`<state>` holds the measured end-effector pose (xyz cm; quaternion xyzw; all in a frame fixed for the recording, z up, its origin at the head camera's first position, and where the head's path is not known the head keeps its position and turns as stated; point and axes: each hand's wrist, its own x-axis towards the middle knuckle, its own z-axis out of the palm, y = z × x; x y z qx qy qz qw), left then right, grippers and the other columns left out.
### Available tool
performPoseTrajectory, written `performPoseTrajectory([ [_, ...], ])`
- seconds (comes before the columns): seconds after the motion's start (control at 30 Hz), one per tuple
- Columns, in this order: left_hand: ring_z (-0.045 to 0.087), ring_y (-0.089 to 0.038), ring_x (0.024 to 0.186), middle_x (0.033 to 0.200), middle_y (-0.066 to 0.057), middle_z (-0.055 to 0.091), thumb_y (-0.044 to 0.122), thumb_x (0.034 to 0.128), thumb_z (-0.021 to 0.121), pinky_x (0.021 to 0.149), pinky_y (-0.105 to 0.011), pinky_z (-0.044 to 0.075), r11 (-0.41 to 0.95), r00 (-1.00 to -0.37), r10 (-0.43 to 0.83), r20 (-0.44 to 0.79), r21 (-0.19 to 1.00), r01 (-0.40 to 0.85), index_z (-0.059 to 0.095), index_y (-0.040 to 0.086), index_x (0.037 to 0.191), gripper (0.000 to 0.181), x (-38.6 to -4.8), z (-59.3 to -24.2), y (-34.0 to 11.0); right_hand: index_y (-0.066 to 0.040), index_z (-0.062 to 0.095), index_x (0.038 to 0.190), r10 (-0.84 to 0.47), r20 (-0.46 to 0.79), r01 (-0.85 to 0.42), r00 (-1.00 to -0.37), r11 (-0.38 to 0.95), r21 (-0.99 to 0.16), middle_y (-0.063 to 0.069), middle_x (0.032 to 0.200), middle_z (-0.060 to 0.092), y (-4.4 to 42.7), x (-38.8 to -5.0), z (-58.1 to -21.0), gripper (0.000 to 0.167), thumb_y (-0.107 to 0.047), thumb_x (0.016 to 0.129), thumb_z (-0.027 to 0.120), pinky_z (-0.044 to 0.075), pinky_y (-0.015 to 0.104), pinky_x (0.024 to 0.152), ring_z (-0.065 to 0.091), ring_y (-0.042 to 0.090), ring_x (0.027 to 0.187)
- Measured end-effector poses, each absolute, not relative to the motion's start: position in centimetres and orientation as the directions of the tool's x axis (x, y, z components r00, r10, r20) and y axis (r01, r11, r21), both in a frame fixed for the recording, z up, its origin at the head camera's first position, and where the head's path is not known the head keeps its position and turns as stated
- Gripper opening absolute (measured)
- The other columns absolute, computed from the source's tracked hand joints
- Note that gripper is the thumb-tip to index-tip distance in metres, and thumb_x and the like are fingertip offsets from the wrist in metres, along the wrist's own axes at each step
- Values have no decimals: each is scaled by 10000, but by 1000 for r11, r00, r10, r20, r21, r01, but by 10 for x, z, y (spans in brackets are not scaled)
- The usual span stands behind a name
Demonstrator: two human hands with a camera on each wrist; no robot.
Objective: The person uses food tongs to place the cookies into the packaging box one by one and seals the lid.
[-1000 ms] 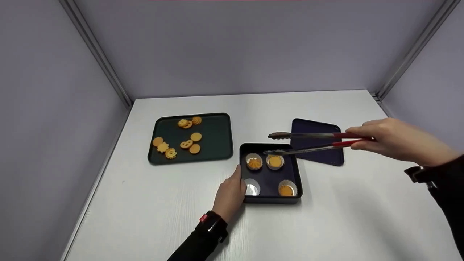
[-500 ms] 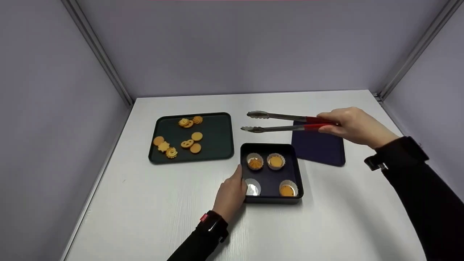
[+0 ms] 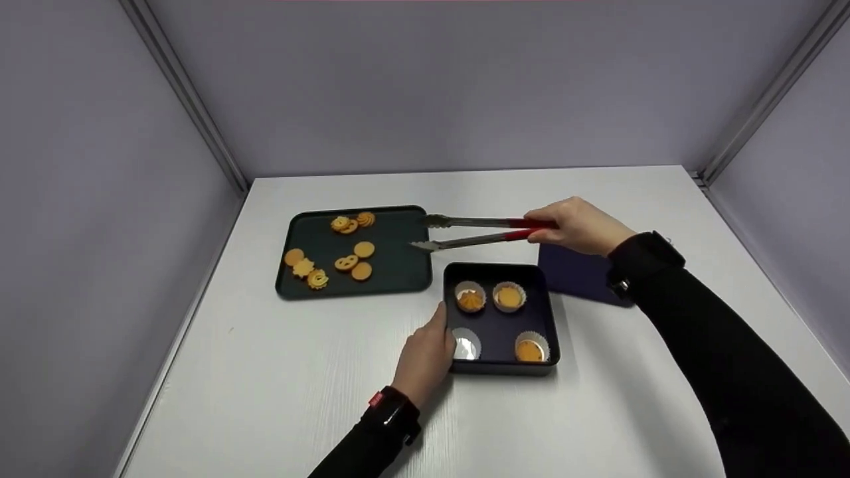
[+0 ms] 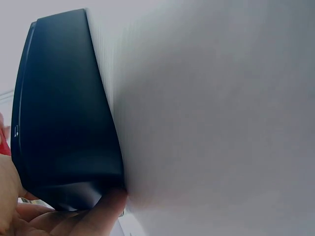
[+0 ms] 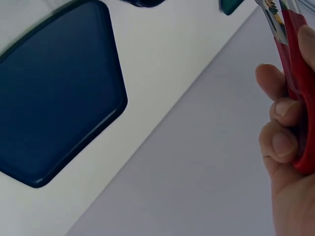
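Note:
My right hand (image 3: 578,224) grips red-handled metal tongs (image 3: 475,232). Its fingers curl around the red handles in the right wrist view. The tong tips are spread, with nothing between them, over the right edge of the dark green tray (image 3: 398,259). Cookies lie on that tray, among them a pretzel-shaped cookie (image 3: 346,263) and a round cookie (image 3: 364,249). My left hand (image 3: 426,353) holds the left side of a dark blue square box (image 3: 499,366). Inside stand paper cups; the near-left cup (image 3: 467,344) holds no cookie, while the others each hold one.
A dark blue lid-like panel (image 3: 578,272) lies right of the box, partly covered by my right arm in the head view. The white table (image 3: 265,385) ends at grey walls behind and at the sides.
My right hand has carried the tongs leftward, from above the box to the green tray's right edge. My left hand stays at the box.

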<state>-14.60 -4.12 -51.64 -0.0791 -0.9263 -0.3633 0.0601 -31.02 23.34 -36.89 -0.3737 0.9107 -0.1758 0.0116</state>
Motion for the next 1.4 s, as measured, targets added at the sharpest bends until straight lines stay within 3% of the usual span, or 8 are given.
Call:
performPoseTrajectory([
  [0.2,714,-253,710,1088,-224,740,102,1009,550,621,-415,560,728,-977,95,189,656,198,473,-48,1492,512,-144,-517,-42,-88,744,1081,-732,61,-698,-679,618,-361,40,903,737,206,-319,-382,172,-205,954,738,476,368,729,605,185,756],
  [0.43,642,-182,586,984,-213,748,96,1008,546,536,-378,519,729,-976,93,196,654,201,479,-43,1490,506,-144,-518,-42,-86,749,1106,-784,16,-733,-621,573,-365,57,933,744,185,-327,-391,201,-229,968,717,485,379,754,614,196,777],
  [0.67,721,-251,696,1010,-207,751,79,1006,550,590,-384,562,737,-970,102,219,639,222,486,-54,1478,495,-143,-519,-41,-57,744,1066,-817,-21,-761,-576,546,-350,87,948,747,172,-333,-399,223,-253,966,709,505,378,755,637,202,783],
  [0.8,703,-244,658,966,-204,748,70,1000,555,573,-388,552,736,-969,109,221,637,228,490,-64,1470,493,-143,-520,-41,-56,729,1045,-828,-36,-770,-560,536,-346,78,915,736,161,-334,-402,240,-276,951,716,508,382,744,626,197,764],
  [1.13,724,-267,711,1005,-201,752,85,1004,552,590,-404,561,733,-971,104,214,644,220,493,-43,1479,495,-143,-519,-42,-72,716,1029,-845,6,-802,-535,506,-316,75,916,737,135,-332,-414,197,-249,945,728,540,411,781,667,220,806],
  [1.4,714,-271,688,977,-210,750,66,992,562,584,-410,554,732,-970,113,217,642,229,498,-53,1468,495,-142,-518,-40,-57,722,995,-841,104,-828,-531,489,-273,78,877,741,139,-327,-415,124,-177,967,716,534,399,735,635,206,731],
])
